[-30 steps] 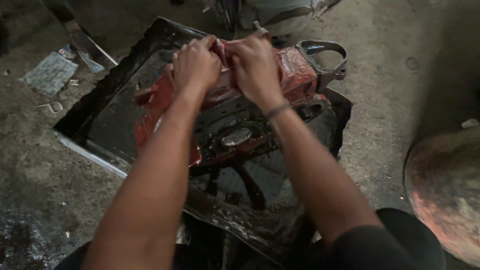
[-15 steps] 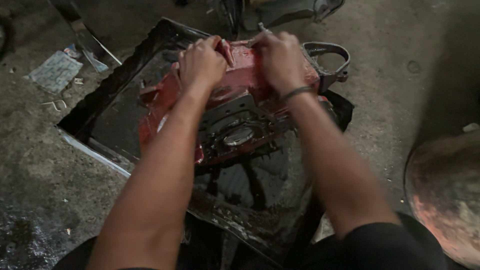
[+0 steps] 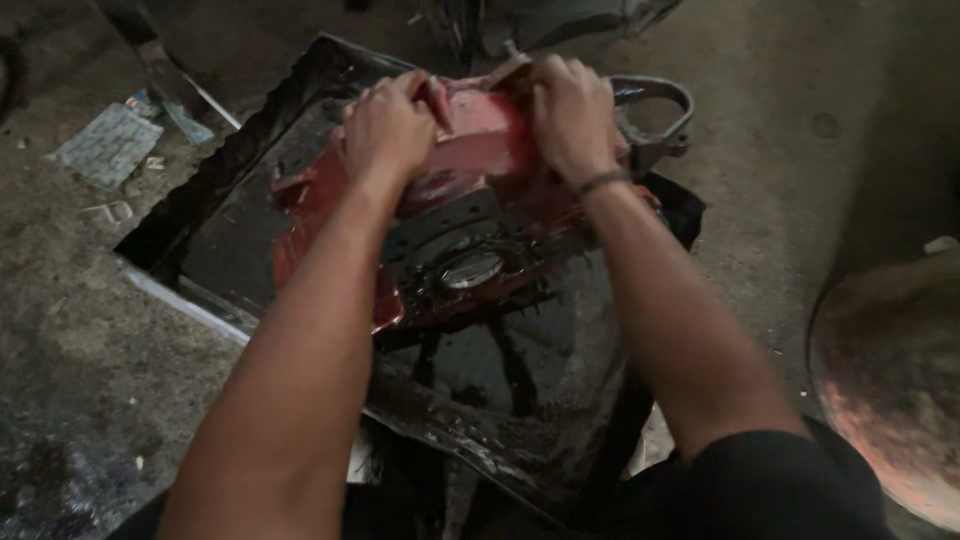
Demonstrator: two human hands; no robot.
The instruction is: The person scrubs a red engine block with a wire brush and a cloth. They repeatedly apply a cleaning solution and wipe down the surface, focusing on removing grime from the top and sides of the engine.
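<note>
Down on the grimy concrete floor (image 3: pixel 60 330), both hands are clamped onto a red machine housing (image 3: pixel 470 180) that sits in a shallow black oil tray (image 3: pixel 250 170), wet and slick all over. Left hand (image 3: pixel 385 130) grips the far top edge with fingers curled over it; right hand (image 3: pixel 572 115), a dark band at the wrist, is closed on the same edge just beside a grey metal loop handle (image 3: pixel 660 110). By my reading the work is mid-course: the housing is oily and partly stripped, a round metal cap (image 3: pixel 472 268) showing on its near face, nothing yet lifted clear of the tray. Its long axis runs from lower left to upper right, handle end pointing away to the right. A rusty round drum (image 3: pixel 890 380) stands well apart.
</note>
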